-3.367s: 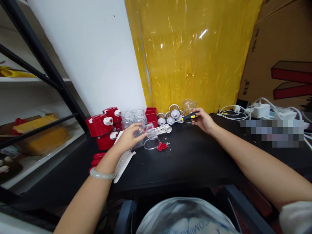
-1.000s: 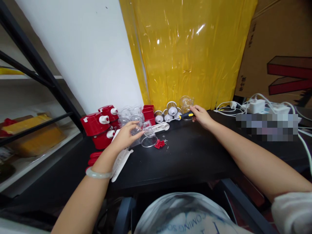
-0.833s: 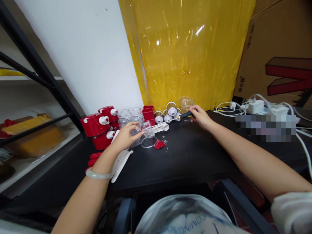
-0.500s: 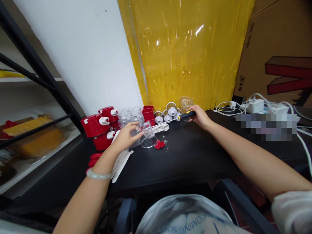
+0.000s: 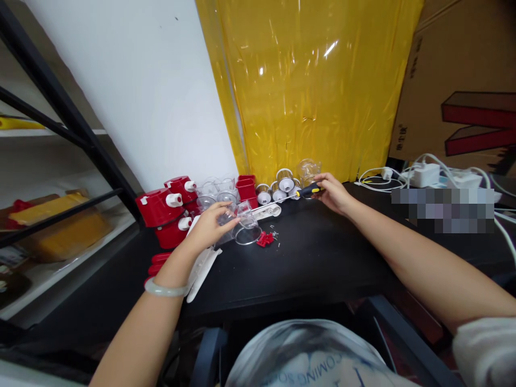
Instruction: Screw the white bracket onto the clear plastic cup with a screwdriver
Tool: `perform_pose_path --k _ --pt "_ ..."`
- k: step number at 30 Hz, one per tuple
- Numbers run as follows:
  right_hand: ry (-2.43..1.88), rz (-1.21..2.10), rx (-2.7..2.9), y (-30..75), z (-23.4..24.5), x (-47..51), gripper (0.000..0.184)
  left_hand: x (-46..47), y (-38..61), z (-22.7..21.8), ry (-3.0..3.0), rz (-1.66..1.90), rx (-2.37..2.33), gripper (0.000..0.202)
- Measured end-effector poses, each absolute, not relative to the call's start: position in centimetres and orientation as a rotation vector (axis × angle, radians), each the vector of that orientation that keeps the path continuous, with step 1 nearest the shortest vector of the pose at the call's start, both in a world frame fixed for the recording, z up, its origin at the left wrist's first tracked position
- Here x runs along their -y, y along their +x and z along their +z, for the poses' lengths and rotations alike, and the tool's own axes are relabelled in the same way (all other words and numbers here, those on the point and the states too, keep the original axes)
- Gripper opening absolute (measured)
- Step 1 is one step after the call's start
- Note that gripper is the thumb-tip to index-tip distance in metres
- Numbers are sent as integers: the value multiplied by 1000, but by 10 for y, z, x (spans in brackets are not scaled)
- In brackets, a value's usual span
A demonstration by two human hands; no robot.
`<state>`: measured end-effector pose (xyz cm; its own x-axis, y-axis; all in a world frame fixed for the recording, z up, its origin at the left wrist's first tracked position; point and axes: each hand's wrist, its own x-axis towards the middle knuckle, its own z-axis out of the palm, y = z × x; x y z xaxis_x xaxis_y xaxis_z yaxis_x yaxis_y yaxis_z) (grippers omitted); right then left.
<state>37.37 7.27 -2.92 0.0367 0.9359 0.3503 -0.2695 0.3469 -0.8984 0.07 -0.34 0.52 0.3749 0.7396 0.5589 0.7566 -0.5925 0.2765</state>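
My left hand (image 5: 213, 224) is closed around a clear plastic part (image 5: 246, 214) with a round rim, which lies on its side on the black table. My right hand (image 5: 332, 194) grips the black-and-yellow handle of a screwdriver (image 5: 310, 190). Its long shaft runs left and down to the clear part, where the tip meets or enters it; the exact contact cannot be made out. Just right of the clear rim lie small red plastic pieces (image 5: 265, 239) and several loose screws (image 5: 274, 234). Behind the shaft rests a white elongated part (image 5: 267, 212).
Red housings (image 5: 158, 208) with white knobs are stacked at left, beside several clear cups (image 5: 217, 188). Red containers (image 5: 246, 188) and metallic cylinders (image 5: 285, 181) stand along the yellow sheet (image 5: 314, 91). A white strip (image 5: 203, 274) lies by my left forearm. White cables and adapters (image 5: 425, 174) sit at right.
Both hands keep their hold on the clear part and the screwdriver. The screwdriver handle seems slightly turned in my right fingers; the view has shifted a little.
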Motion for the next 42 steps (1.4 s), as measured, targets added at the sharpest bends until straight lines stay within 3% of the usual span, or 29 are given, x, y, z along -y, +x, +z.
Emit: perform_pose_path --k 7,14,20,26,33,42 --pt "-736 1017 1186 376 -31 -75 28 4 1 6 -2585 -1029 1403 40" --pt "-996 749 1330 381 -35 -83 50 4 1 5 -2580 -1039 1410 40" --pt "-888 937 1225 378 -30 -75 33 3 0 5 -2586 -1024 1404 40" --pt "-833 1032 1224 378 -29 -73 27 3 0 5 -2577 -1023 1422 43" --pt "-958 795 1340 381 -35 -83 46 2 0 5 -2574 -1020 1416 44" --pt "-771 1012 1225 377 -31 -74 34 2 -2 4 -2569 -1009 1398 43"
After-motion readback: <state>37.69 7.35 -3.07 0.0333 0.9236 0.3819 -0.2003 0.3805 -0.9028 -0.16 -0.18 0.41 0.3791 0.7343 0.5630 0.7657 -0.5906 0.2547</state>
